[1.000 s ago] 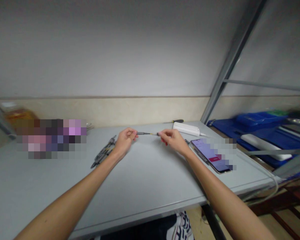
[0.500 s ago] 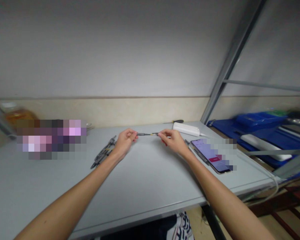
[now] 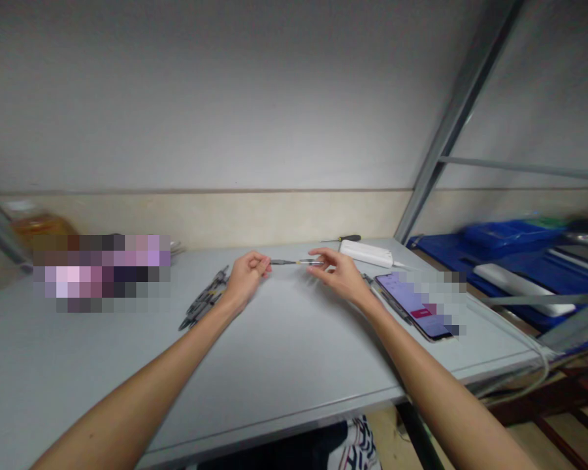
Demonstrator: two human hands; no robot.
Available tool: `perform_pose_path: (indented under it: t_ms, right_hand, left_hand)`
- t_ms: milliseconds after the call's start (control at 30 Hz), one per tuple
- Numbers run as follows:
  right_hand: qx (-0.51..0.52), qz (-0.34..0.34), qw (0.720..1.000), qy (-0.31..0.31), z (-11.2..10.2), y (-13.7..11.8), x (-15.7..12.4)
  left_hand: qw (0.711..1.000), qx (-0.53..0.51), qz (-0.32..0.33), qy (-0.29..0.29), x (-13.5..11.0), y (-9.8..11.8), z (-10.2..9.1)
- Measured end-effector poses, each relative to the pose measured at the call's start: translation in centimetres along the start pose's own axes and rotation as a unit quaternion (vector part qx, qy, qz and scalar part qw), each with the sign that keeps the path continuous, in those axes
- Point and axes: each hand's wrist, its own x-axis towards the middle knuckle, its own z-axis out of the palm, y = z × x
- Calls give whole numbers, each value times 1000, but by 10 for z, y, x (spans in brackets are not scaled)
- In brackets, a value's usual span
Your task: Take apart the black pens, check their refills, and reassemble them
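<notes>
A slim grey pen [image 3: 286, 262] is held level above the desk, with a yellowish band near its middle and a paler right end. My left hand [image 3: 249, 277] pinches its left end between thumb and fingers. Around the right end, my right hand [image 3: 336, 271] has thumb and forefinger spread apart; whether the other fingers touch the pen I cannot tell. Beside my left wrist lies a bunch of several grey pens [image 3: 203, 300], partly covered by the forearm. To the right of my right hand, another pen [image 3: 394, 305] lies along a phone.
The lit phone [image 3: 416, 310] lies on the grey desk [image 3: 284, 352]. Behind it are a white power strip [image 3: 366, 254] with a cable and a screwdriver [image 3: 347, 239]. Blurred-out items and a bottle [image 3: 42, 225] stand at left. A metal post [image 3: 436, 156] rises at right.
My right thumb and forefinger have spread apart from their pinch on the pen's right end, baring more of it. My left hand keeps its hold in nearly the same place.
</notes>
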Motion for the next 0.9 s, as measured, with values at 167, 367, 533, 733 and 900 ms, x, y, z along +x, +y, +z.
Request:
perform_pose_path:
  t_ms: [167, 367, 533, 733, 900]
  right_hand:
    - [-90, -36, 995, -16, 3, -2, -2]
    - [-14, 35, 997, -64, -2, -1, -2]
    - [88, 118, 983, -111, -7, -6, -4]
    - [237, 205, 939, -141, -7, -1, -1]
    - [339, 235, 908, -68, -6, -1, 3]
  left_hand:
    - [998, -53, -41, -20, 0, -4, 0]
    - [999, 31, 37, -16, -5, 8, 2]
    - [994, 84, 65, -16, -8, 13, 3]
    - [992, 107, 65, -9, -12, 18, 8]
    - [994, 84, 66, -21, -17, 19, 12]
